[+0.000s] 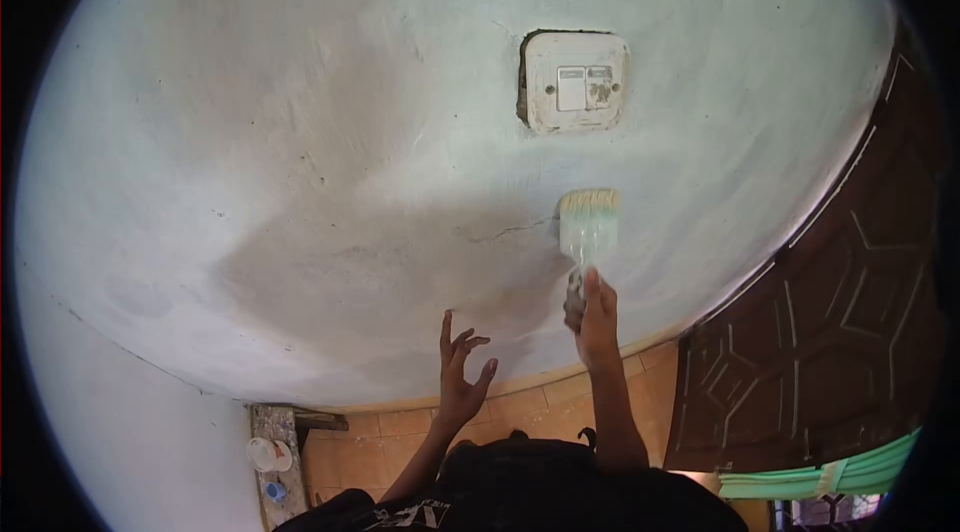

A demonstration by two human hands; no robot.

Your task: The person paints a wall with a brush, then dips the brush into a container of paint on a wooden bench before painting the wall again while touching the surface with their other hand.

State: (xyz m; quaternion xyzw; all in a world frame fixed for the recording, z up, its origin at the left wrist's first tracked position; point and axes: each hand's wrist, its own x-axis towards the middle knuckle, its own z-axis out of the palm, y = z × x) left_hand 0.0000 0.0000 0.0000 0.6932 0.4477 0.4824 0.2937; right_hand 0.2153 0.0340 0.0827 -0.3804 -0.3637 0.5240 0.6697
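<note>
My right hand (593, 312) grips the handle of a wide paintbrush (590, 227), its pale bristles pointing up against the wall (400, 162). The brush is below a white double light switch (577, 82) with a worn, stained right rocker and a dark gap along its left edge. A thin crack runs left from the bristles. To the left, my left hand (463, 367) is raised near the wall with its fingers apart and nothing in it.
At the lower left a narrow wooden bench (280, 424) bears a white tub (265, 454) and a small blue item (275, 491). A dark carved door (800, 332) stands at the right, above a green curtain (830, 479). Orange tiles (400, 422) cover the floor.
</note>
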